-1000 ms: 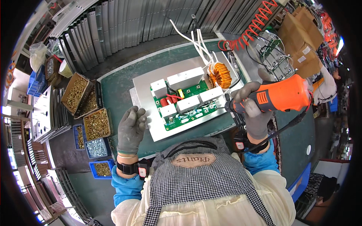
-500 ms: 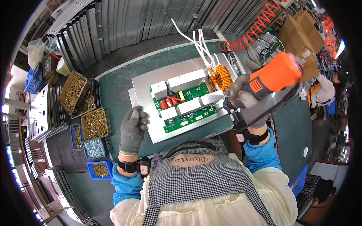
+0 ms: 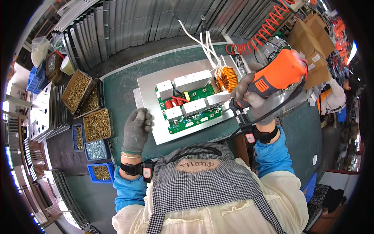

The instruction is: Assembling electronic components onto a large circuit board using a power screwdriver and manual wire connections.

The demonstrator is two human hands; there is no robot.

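My right hand (image 3: 255, 100), in a grey glove, is wrapped round an orange and black electric screwdriver (image 3: 278, 74). Its front end is by the right end of a green circuit board (image 3: 203, 93). That board lies on a flat silver metal plate (image 3: 147, 89) and carries white and silver blocks and red parts. A copper-wound ring coil (image 3: 226, 80) with white wires (image 3: 209, 50) sits at the board's far right. My left hand (image 3: 136, 130), gloved too, is closed with curled fingers beside the plate's left edge; whatever is inside is hidden.
Boxes of brass-coloured screws (image 3: 97, 124) and a blue tray of silver hardware (image 3: 96, 149) stand on the left. Upright metal panels (image 3: 136, 21) line the back. A red coiled hose (image 3: 265, 33) hangs at the far right, near a cardboard box (image 3: 307, 43). A person (image 3: 333, 97) is beyond.
The screwdriver in my right hand has shifted slightly left and tilted a little. My left hand has stayed by the plate's edge, its fingers curled in a bit more.
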